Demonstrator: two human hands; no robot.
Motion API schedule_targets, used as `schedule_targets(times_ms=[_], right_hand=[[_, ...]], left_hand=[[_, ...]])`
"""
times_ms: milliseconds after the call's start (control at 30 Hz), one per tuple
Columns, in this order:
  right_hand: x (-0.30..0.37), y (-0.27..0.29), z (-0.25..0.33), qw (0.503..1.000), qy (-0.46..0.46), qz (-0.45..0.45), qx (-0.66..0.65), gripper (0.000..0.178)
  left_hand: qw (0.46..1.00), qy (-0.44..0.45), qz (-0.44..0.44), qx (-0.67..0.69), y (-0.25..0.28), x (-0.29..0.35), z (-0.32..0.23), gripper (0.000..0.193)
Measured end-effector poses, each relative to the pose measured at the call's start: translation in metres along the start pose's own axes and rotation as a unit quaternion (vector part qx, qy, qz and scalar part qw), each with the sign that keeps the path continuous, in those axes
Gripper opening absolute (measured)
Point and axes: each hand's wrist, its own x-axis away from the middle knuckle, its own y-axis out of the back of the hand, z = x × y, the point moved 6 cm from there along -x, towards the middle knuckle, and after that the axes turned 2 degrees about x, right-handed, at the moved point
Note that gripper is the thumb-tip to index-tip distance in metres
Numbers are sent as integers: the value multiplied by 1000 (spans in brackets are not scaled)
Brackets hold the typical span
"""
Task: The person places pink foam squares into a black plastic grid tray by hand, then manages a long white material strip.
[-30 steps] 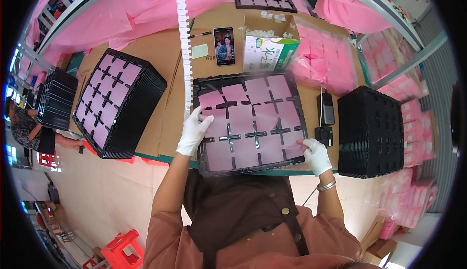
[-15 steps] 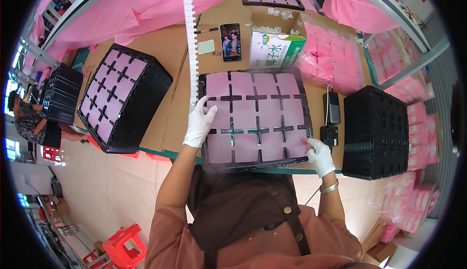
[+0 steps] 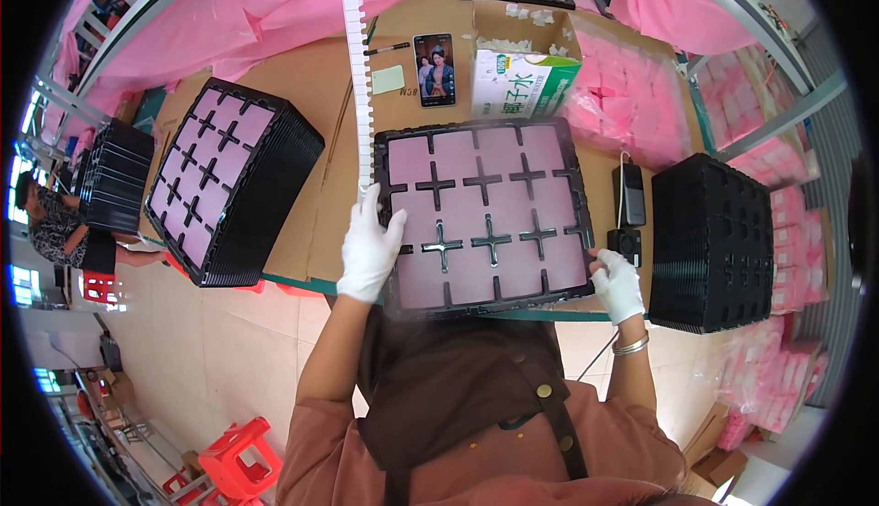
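A black plastic tray (image 3: 441, 250) with cross-shaped ridges lies in front of me, pale purple flat pieces (image 3: 462, 214) filling its compartments. My left hand (image 3: 369, 251), in a white glove, grips the tray's left side, thumb at the rim and fingers along the outside. At the lower right corner, my gloved right hand (image 3: 617, 287) has its bent fingers and thumb on the rim; bare fingertips poke out of that glove. What lies under the tray is mostly hidden.
Left stands a tall stack of filled black trays (image 3: 265, 195); right, a stack of black trays (image 3: 710, 245). Beyond are a phone (image 3: 434, 70), a carton of white scraps (image 3: 524, 85) and pink bagged pieces (image 3: 623, 108). A white toothed strip (image 3: 358, 76) rises beside the tray.
My right hand has slid outward from the purple surface to the tray's right rim. My left hand stays at the left side. The whole view has shifted slightly.
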Motion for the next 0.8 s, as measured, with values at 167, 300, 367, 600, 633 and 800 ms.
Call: schedule_targets(times_ms=[167, 300, 367, 600, 633, 800], right_hand=[[-27, 23, 9, 991, 67, -100, 60, 21], [-100, -16, 56, 981, 144, -22, -125, 27], [-147, -43, 74, 960, 123, 63, -245, 29], [-230, -101, 8, 743, -187, 77, -638, 36], [-230, -93, 0, 764, -177, 53, -618, 33], [-151, -34, 14, 940, 36, -65, -333, 23]], left_hand=[[990, -94, -58, -83, 30, 21, -22, 54], [970, -223, 27, -96, -16, -2, -57, 57], [957, -251, 27, -145, -52, -26, -55, 62], [941, -202, 73, -263, -68, -46, -38, 78], [937, -205, 91, -268, -62, -43, -33, 80], [943, -157, 159, -247, -21, 6, -36, 72]])
